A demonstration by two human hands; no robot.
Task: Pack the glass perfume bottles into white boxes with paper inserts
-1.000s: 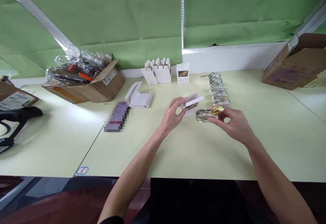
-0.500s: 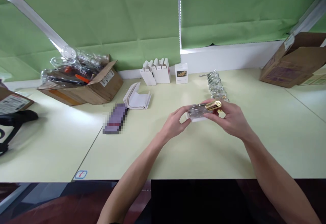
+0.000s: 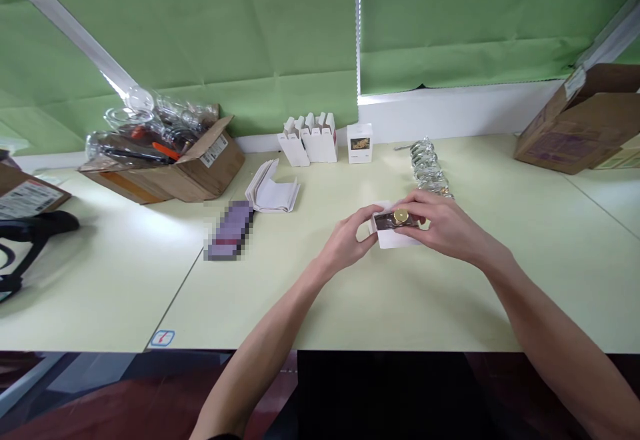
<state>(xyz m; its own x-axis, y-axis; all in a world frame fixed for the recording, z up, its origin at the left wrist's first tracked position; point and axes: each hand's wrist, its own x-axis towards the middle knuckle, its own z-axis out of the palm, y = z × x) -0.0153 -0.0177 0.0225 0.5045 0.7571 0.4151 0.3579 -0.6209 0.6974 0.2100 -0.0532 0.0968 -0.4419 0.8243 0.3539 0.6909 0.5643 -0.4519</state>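
Note:
A small white carton (image 3: 395, 237) stands upright on the pale table, its top open. My left hand (image 3: 350, 240) grips its left side. A clear glass bottle with a gold cap (image 3: 401, 216) sits inside the carton, only the cap and shoulder showing. My right hand (image 3: 443, 223) holds the bottle's top and the carton's right side. Just behind my right hand lies a row of several more clear glass bottles (image 3: 427, 170).
Several open white cartons (image 3: 310, 139) and one closed printed carton (image 3: 359, 143) stand by the wall. A stack of flat carton blanks (image 3: 273, 192) and a pixelated dark object (image 3: 229, 230) lie left. Cardboard boxes sit far left (image 3: 170, 167) and far right (image 3: 580, 127).
The bottle was out of the carton, held sideways in my right hand. It has since been turned upright and lowered into the carton, which now stands on the table.

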